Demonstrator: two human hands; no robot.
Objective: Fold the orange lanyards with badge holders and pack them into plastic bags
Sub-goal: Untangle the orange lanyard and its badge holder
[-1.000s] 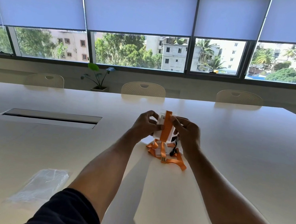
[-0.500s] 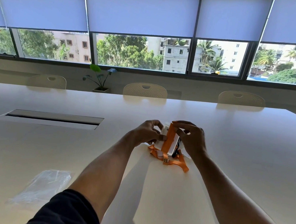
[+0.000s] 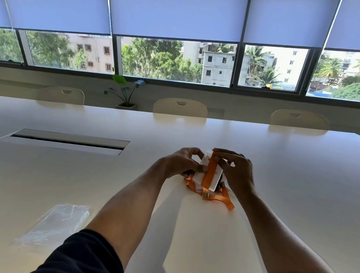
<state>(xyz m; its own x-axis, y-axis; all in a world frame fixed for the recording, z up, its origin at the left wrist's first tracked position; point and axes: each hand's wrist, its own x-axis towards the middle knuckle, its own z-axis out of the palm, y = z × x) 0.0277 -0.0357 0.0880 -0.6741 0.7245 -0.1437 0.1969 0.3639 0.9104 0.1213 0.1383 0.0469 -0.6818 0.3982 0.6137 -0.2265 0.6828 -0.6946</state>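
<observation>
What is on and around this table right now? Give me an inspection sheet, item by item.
Surface: white table with a recessed hatch on the left.
Job's things: badge holder held upright, an orange lanyard strap running up its front, the loose remainder heaped on the table below; plastic bags lying flat, near left, apart from the hands.
Clutter: nothing seen.
Grippers: left hand grips the holder's left edge; right hand pinches the strap at the holder's top.
Cables: nothing seen.
Surroundings: chairs along the far side, potted plant, windows with blinds half lowered.
</observation>
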